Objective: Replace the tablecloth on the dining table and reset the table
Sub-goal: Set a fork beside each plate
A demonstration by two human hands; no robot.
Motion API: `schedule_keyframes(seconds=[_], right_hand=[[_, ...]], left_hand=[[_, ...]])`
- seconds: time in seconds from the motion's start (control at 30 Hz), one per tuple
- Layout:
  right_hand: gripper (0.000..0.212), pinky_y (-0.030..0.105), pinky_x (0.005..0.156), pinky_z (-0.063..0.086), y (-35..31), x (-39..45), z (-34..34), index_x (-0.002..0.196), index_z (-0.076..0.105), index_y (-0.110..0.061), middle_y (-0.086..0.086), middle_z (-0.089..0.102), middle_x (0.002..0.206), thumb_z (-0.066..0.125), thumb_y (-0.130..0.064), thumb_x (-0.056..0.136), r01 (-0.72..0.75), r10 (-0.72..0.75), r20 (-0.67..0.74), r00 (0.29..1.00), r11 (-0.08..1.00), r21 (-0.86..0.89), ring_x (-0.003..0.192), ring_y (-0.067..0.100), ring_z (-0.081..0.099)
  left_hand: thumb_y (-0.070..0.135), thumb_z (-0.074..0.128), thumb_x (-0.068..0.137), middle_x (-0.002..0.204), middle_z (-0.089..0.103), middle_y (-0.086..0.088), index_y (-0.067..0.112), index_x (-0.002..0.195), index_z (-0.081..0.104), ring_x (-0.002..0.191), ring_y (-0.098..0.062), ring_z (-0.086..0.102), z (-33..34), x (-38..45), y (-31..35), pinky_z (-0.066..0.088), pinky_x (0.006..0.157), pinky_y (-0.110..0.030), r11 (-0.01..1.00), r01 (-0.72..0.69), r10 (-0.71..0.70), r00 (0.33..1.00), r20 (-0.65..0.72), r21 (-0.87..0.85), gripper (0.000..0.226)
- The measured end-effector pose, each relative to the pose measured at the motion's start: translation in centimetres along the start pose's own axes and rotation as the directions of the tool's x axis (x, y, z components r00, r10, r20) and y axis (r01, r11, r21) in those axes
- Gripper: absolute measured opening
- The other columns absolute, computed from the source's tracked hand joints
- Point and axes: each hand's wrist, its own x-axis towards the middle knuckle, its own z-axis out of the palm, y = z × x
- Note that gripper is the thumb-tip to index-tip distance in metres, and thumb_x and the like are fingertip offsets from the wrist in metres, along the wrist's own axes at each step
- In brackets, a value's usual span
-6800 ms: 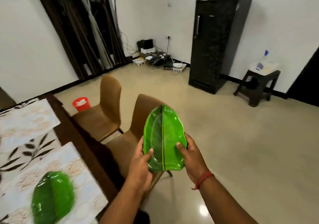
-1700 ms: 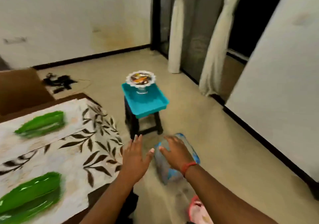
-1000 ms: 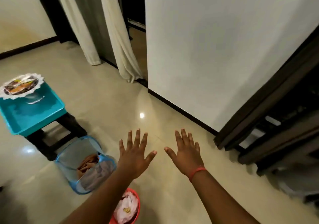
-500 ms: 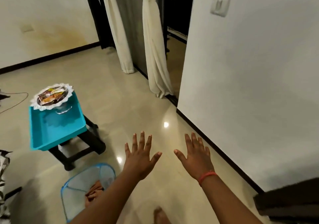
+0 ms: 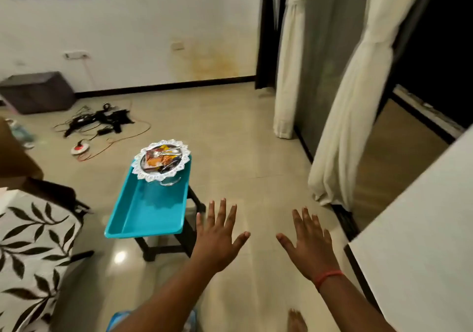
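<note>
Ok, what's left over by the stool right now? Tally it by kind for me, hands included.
Teal tray: 1
Lace-edged dish with packets, on the tray's far end: 1
Dark stool under the tray: 1
Hands, both open and holding nothing: 2, left hand, right hand
Total: 5

no readable text, labels, brands or numbers anywhere in view
</note>
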Motion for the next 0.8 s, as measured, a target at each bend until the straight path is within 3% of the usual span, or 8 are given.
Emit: schedule_keyframes(seconds=[0.23, 0.33, 0.5, 0.67, 0.8], right_hand=[[0.099, 0.048, 0.122, 0.009, -7.4, 19.4, -2.9, 0.158, -0.001, -0.034, -0.004, -0.010, 0.166, 0.000, -0.086, 0.073, 0.349, -0.338, 0.162, 0.927, 0.936, -0.048, 0.154, 0.021, -0.006], [0.093, 0.048, 0.121, 0.012, -12.1, 26.4, -2.3, 0.158, 0.001, -0.034, -0.003, -0.006, 0.167, 0.010, -0.083, 0.079, 0.451, -0.435, 0.204, 0.877, 0.892, -0.041, 0.154, 0.021, -0.003], [0.083, 0.047, 0.121, 0.014, -21.5, 36.0, 0.1, 0.158, 0.007, -0.031, -0.003, -0.002, 0.167, 0.027, -0.075, 0.090, 0.587, -0.559, 0.257, 0.788, 0.809, -0.042, 0.154, 0.022, 0.002], [0.099, 0.044, 0.121, 0.014, -31.1, 43.9, 3.0, 0.158, 0.006, -0.029, -0.002, 0.004, 0.167, 0.010, -0.087, 0.077, 0.659, -0.598, 0.362, 0.715, 0.749, -0.064, 0.153, 0.022, 0.005], [0.078, 0.043, 0.120, 0.021, -37.7, 49.6, 5.4, 0.158, 0.012, -0.025, 0.003, 0.011, 0.166, 0.037, -0.065, 0.095, 0.716, -0.640, 0.419, 0.645, 0.697, -0.039, 0.152, 0.026, 0.012]], left_hand=[[0.076, 0.010, 0.089, 0.158, -0.032, 0.007, 0.036, 0.156, -0.010, 0.147, -0.022, -0.030, -4.0, 9.1, -5.6, -0.007, 0.119, -0.058, 0.899, 0.402, -0.409, 0.913, -0.003, -0.177, 0.080], [0.080, -0.001, 0.082, 0.161, -0.029, 0.005, 0.036, 0.156, -0.012, 0.148, -0.025, -0.028, -4.9, 11.8, -8.7, -0.008, 0.119, -0.058, 0.829, 0.516, -0.530, 0.848, -0.010, -0.216, 0.087], [0.083, -0.008, 0.076, 0.161, -0.029, 0.005, 0.036, 0.155, -0.014, 0.148, -0.024, -0.028, -4.7, 17.7, -16.3, -0.008, 0.119, -0.058, 0.734, 0.622, -0.651, 0.758, -0.023, -0.273, 0.092], [0.085, -0.010, 0.074, 0.161, -0.029, 0.005, 0.037, 0.156, -0.013, 0.147, -0.023, -0.030, -4.8, 24.0, -25.0, -0.010, 0.119, -0.059, 0.659, 0.676, -0.715, 0.700, 0.006, -0.330, 0.095], [0.084, -0.009, 0.077, 0.160, -0.030, 0.004, 0.037, 0.154, -0.017, 0.147, -0.025, -0.030, -6.4, 27.7, -30.2, -0.012, 0.118, -0.059, 0.629, 0.711, -0.744, 0.667, 0.018, -0.314, 0.090]])
